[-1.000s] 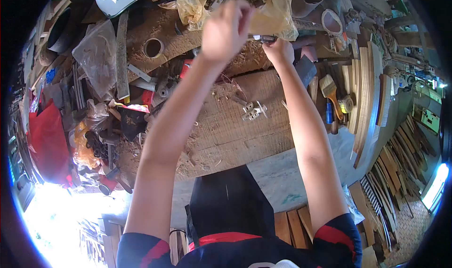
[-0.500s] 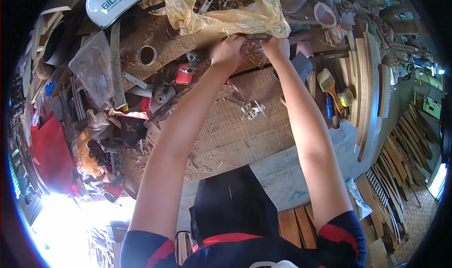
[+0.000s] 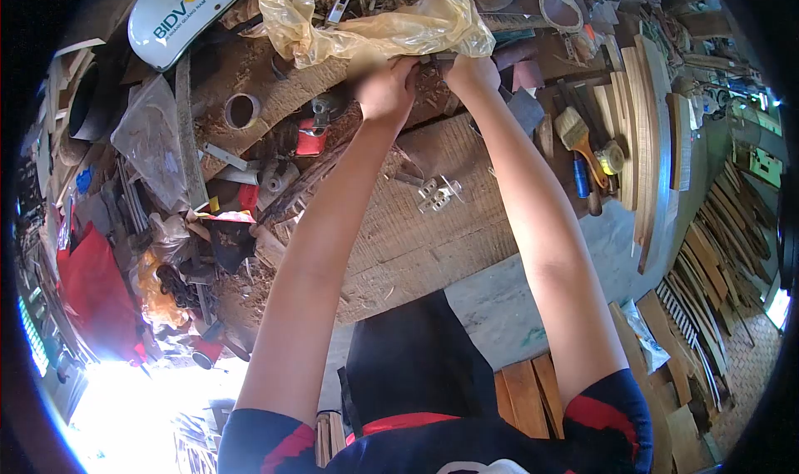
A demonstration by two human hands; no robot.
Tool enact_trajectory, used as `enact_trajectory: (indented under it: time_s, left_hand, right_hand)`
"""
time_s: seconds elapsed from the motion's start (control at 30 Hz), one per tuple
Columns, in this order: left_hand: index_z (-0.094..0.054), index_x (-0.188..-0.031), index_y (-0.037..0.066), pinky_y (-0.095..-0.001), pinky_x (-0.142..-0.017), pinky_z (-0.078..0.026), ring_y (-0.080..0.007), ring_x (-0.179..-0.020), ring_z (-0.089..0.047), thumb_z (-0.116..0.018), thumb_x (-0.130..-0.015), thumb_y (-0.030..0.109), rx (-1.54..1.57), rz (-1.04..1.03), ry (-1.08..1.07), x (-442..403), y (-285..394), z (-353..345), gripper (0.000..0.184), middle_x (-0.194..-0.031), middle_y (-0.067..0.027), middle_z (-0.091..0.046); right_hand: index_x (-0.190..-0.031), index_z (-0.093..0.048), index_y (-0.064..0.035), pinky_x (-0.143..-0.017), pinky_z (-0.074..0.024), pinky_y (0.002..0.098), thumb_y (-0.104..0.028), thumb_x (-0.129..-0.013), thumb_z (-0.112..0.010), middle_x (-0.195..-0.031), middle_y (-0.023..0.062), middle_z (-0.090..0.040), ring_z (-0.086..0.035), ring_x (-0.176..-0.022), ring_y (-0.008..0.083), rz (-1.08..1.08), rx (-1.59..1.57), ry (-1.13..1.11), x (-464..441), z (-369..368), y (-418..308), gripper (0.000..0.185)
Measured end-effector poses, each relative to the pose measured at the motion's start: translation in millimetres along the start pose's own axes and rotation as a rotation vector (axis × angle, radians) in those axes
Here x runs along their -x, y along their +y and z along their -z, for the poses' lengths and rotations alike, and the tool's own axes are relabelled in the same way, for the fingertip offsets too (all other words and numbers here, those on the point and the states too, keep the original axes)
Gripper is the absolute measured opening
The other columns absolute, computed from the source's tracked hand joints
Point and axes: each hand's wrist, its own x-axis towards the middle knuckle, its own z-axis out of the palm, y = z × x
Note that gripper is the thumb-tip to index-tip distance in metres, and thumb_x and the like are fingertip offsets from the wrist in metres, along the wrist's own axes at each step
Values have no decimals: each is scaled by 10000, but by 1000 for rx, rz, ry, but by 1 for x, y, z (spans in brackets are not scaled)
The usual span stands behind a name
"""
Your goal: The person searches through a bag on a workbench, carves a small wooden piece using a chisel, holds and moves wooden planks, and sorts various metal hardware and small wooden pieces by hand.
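Both hands reach to the far side of the wooden bench top [image 3: 416,258], just below a crumpled yellowish plastic bag [image 3: 374,37]. My left hand [image 3: 388,93] is closed with bent fingers, and what it holds is hidden. To its right, my right hand [image 3: 473,79] is closed round a small dark object by the bag's lower edge, too hidden to name. Between the hands lie reddish wood shavings. Nearer to me, a small metal fitting [image 3: 439,194] rests on the bench top.
A roll of tape [image 3: 242,110], a red object [image 3: 311,138] and a clear plastic bag [image 3: 154,145] lie left. On the right are a paintbrush [image 3: 578,137], a blue-handled tool [image 3: 580,177] and long wooden strips [image 3: 645,158]. A white helmet-like object [image 3: 179,16] sits at the upper left.
My left hand has come down from above the bag to beside my right hand. The bag has spread open more across the far side. The whole view has shifted slightly.
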Motion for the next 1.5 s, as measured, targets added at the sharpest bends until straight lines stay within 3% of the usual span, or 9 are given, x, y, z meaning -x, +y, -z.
enact_trajectory:
  time_s: [0.43, 0.57, 0.7, 0.77, 0.83, 0.9, 1.0, 1.2, 1.5]
  left_hand:
    - [-654, -908, 155, -412, -693, -505, -295, -842, -607, -651, -778, 258, 3, 137, 24, 6, 11, -16, 166, -952, -53, -595]
    - [-650, -880, 146, -417, -693, -505, -297, -854, -605, -673, -761, 315, -17, 176, 78, 6, 18, -22, 208, -972, -81, -590]
    - [-658, -829, 125, -404, -657, -513, -286, -787, -618, -701, -734, 329, -54, 243, 112, 2, 22, -30, 229, -922, -75, -605]
    - [-613, -758, 117, -404, -609, -515, -285, -757, -608, -693, -731, 282, -54, 242, 144, 3, 24, -33, 185, -880, -83, -578]
    - [-616, -755, 115, -403, -605, -519, -285, -756, -611, -693, -720, 264, -79, 307, 145, 2, 28, -33, 172, -876, -87, -579]
    - [-616, -748, 110, -400, -612, -523, -283, -764, -610, -690, -714, 256, -68, 313, 158, 3, 32, -29, 167, -875, -89, -580]
    - [-613, -754, 116, -404, -608, -520, -281, -767, -606, -685, -713, 254, -54, 306, 134, 4, 27, -30, 162, -866, -95, -575]
    - [-620, -764, 123, -415, -613, -513, -303, -733, -610, -673, -718, 244, -20, 227, 153, 20, 17, -12, 140, -850, -106, -587]
    - [-639, -923, 91, -396, -704, -503, -324, -796, -610, -631, -763, 164, 23, 224, 114, 29, 9, 14, 176, -862, -152, -615]
  right_hand:
    - [-1085, -552, 12, -818, -509, 386, -170, -828, -555, -1081, 244, -565, -593, -982, 344, 8, -25, 116, 7, -11, -9, 316]
    - [-760, -662, 12, -741, -529, 382, -220, -733, -642, -767, 231, -642, -653, -796, 318, 34, 52, -3, 49, 43, -12, 235]
    - [-671, -620, 57, -714, -511, 423, -199, -676, -621, -696, 271, -605, -627, -705, 385, -76, -295, 294, 104, 129, -26, 256]
    - [-709, -617, 34, -652, -507, 349, -332, -685, -684, -682, 201, -625, -646, -676, 307, 152, -269, 428, 95, 147, -37, 372]
    - [-755, -634, 15, -639, -502, 356, -290, -719, -695, -730, 189, -637, -644, -681, 297, 279, -245, 378, 69, 159, -69, 313]
    - [-803, -583, 40, -511, -430, 354, -25, -852, -536, -736, 200, -587, -544, -577, 306, 233, -331, 202, 37, 163, -106, 94]
    - [-769, -652, -9, -625, -497, 360, -302, -763, -682, -721, 162, -643, -641, -673, 285, 544, -303, 607, 14, 122, -80, 294]
    - [-730, -670, -2, -711, -505, 398, -121, -729, -671, -740, 205, -642, -644, -762, 335, 84, -350, 72, 56, 54, -18, 119]
    - [-764, -641, 33, -703, -499, 443, -110, -733, -641, -765, 228, -635, -623, -771, 392, 52, -367, 251, 18, -27, -6, 147]
